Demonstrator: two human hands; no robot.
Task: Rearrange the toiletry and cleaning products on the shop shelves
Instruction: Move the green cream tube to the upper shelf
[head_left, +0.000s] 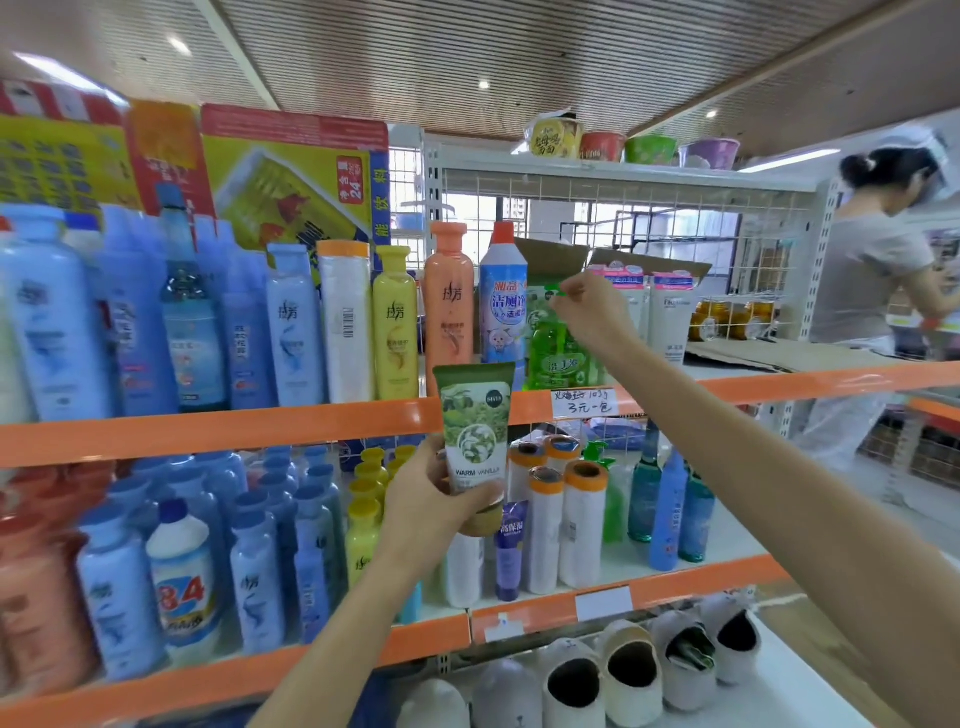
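Left hand (415, 499) grips an upright green tube (474, 426) before the upper shelf edge (208, 431), while the right hand (587, 306), farther up-right, pinches the pump of a green bottle (556, 353) on that shelf.

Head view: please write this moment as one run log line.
left hand: holds green tube upright | right hand: pinches pump of green bottle | place: upper shelf | step: rearranging

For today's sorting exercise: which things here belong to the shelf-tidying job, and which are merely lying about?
Job:
left hand, gripping green tube
right hand, pinching green pump bottle
orange bottle
yellow bottle

Lying about:
noodle bowls
white shoes
flattened cardboard
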